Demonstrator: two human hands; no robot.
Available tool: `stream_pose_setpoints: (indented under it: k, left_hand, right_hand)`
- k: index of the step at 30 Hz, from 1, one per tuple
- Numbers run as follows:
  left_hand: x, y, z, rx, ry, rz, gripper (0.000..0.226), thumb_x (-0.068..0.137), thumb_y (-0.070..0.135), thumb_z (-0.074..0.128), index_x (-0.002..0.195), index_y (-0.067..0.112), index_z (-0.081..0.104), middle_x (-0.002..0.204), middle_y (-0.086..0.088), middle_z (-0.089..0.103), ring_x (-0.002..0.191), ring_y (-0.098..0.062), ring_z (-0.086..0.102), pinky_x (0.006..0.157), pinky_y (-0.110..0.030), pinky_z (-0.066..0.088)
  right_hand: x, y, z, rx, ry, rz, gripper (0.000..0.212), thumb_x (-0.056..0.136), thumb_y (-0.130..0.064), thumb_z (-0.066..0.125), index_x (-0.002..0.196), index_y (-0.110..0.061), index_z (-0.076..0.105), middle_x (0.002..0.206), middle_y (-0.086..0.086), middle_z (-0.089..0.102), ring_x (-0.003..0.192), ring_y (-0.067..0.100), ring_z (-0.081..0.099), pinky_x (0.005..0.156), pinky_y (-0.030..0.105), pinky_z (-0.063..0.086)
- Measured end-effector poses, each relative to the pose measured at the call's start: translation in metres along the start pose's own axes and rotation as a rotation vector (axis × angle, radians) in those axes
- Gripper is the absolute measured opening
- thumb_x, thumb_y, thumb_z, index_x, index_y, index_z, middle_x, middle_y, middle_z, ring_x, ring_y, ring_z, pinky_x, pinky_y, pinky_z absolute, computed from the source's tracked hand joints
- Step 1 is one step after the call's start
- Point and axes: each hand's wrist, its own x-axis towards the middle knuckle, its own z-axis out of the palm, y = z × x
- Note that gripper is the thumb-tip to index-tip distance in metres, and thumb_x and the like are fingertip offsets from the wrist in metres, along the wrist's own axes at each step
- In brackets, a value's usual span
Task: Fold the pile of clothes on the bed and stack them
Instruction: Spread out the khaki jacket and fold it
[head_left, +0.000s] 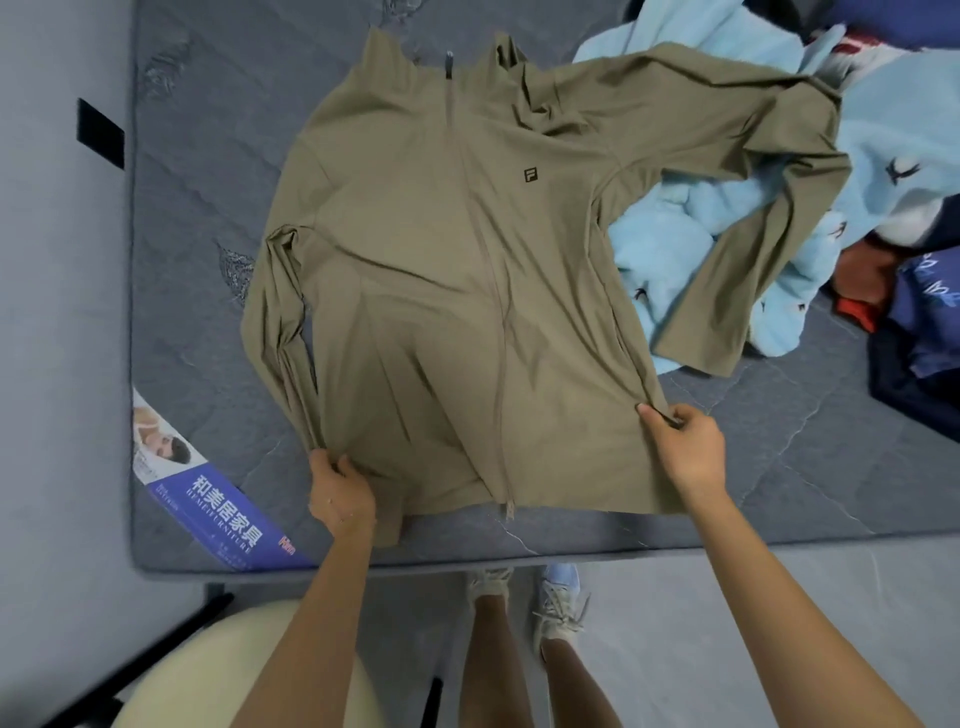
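The jacket (441, 270) is a flat khaki-olive all over, with just a tiny black square logo (530, 175) on the chest. The mattress (208, 218) is mid grey with quilted lines and stitched leaf shapes. The fleece (670, 228) is baby blue, dotted with little dark birds (901, 170). The label (208, 499) is purple-blue with white lettering. There's a navy cloth (930, 291) with pale scribbles, plus an orange-red cloth (857, 306).

A jacket (441, 270) lies spread on a mattress (208, 208), collar far and hem near, with the left hand (340, 493) holding the hem's left corner and the right hand (685, 441) pinching its right. Its right-side sleeve (753, 234) drapes over a pile of clothes (665, 234) at far right; a label (208, 499) sits at the mattress's near-left corner.
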Motion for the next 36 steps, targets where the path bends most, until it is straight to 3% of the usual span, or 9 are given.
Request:
stream_pose_setpoints:
  k: [3,7,10,14,18,22,26,29,36]
  left_hand:
    - [-0.006,-0.007,-0.019,-0.026,0.083,-0.011,0.015,0.101,0.012,0.036,0.104,0.001,0.046,0.1,-0.029,0.058,0.094,-0.043,0.055,0.073,-0.043,0.034]
    - [-0.002,-0.014,-0.027,0.105,0.094,-0.027,0.019,0.101,0.015,0.037,0.111,0.001,0.045,0.104,-0.031,0.058,0.098,-0.045,0.054,0.085,-0.048,0.037]
    - [-0.002,-0.018,-0.021,0.211,0.103,0.167,0.033,0.092,0.014,0.058,0.118,-0.003,0.048,0.114,-0.028,0.056,0.106,-0.044,0.052,0.089,-0.052,0.038]
    - [-0.022,-0.023,0.004,0.356,-0.095,0.501,0.043,0.084,0.021,0.071,0.115,-0.004,0.056,0.117,-0.029,0.053,0.106,-0.046,0.05,0.088,-0.052,0.04]
    - [-0.034,-0.022,0.027,0.466,-0.27,0.289,0.069,0.087,0.042,0.063,0.135,-0.001,0.037,0.141,-0.021,0.035,0.128,-0.037,0.033,0.1,-0.05,0.034]
    - [-0.032,-0.019,0.032,0.529,-0.227,0.261,0.049,0.09,0.032,0.062,0.12,-0.001,0.042,0.126,-0.022,0.041,0.116,-0.038,0.038,0.087,-0.048,0.041]
    - [-0.016,-0.021,0.023,0.366,-0.243,0.247,0.02,0.096,0.016,0.049,0.105,-0.002,0.048,0.114,-0.023,0.049,0.109,-0.038,0.045,0.085,-0.047,0.041]
    - [-0.018,-0.017,0.0,0.141,-0.121,0.194,0.01,0.099,0.015,0.04,0.097,0.005,0.041,0.094,-0.018,0.052,0.088,-0.034,0.052,0.075,-0.044,0.043]
    - [-0.006,-0.038,-0.035,0.002,-0.021,0.167,0.005,0.098,0.009,0.042,0.095,0.009,0.038,0.088,-0.014,0.051,0.085,-0.033,0.053,0.071,-0.04,0.039]
  right_hand:
    - [0.002,0.013,-0.004,-0.052,0.036,-0.007,0.032,0.09,-0.028,0.064,0.072,-0.003,0.053,0.065,0.007,0.053,0.07,0.028,0.051,0.06,0.035,0.035]
    - [0.003,0.039,0.003,-0.14,0.038,-0.125,0.003,0.086,-0.011,0.064,0.084,-0.009,0.066,0.086,0.01,0.066,0.087,0.03,0.062,0.073,0.037,0.046]
    - [0.0,0.053,0.009,-0.102,-0.061,-0.089,0.027,0.086,-0.014,0.068,0.112,-0.008,0.063,0.115,0.012,0.065,0.111,0.028,0.058,0.089,0.036,0.045]
    - [0.001,0.066,0.02,-0.179,-0.133,-0.006,0.072,0.083,-0.025,0.074,0.142,-0.008,0.036,0.141,0.013,0.046,0.132,0.033,0.04,0.106,0.051,0.036]
    - [0.006,0.067,0.028,-0.14,-0.064,0.069,0.045,0.086,-0.022,0.069,0.119,0.004,0.054,0.116,0.022,0.06,0.113,0.039,0.053,0.093,0.047,0.044]
    - [0.003,0.057,0.029,-0.119,-0.066,0.005,0.018,0.087,-0.015,0.065,0.079,-0.002,0.056,0.074,0.012,0.057,0.079,0.032,0.055,0.063,0.033,0.037]
    - [-0.004,0.052,0.03,-0.003,-0.11,-0.017,0.012,0.089,-0.017,0.064,0.089,-0.008,0.057,0.082,0.003,0.059,0.08,0.022,0.053,0.069,0.03,0.038]
    - [-0.011,0.054,0.03,0.072,-0.093,0.032,0.02,0.09,-0.021,0.065,0.098,-0.005,0.055,0.089,0.006,0.059,0.084,0.023,0.053,0.077,0.034,0.043]
    - [-0.03,0.052,0.042,0.209,-0.03,0.118,0.024,0.087,-0.035,0.067,0.084,-0.012,0.06,0.081,0.0,0.062,0.08,0.02,0.056,0.073,0.033,0.042]
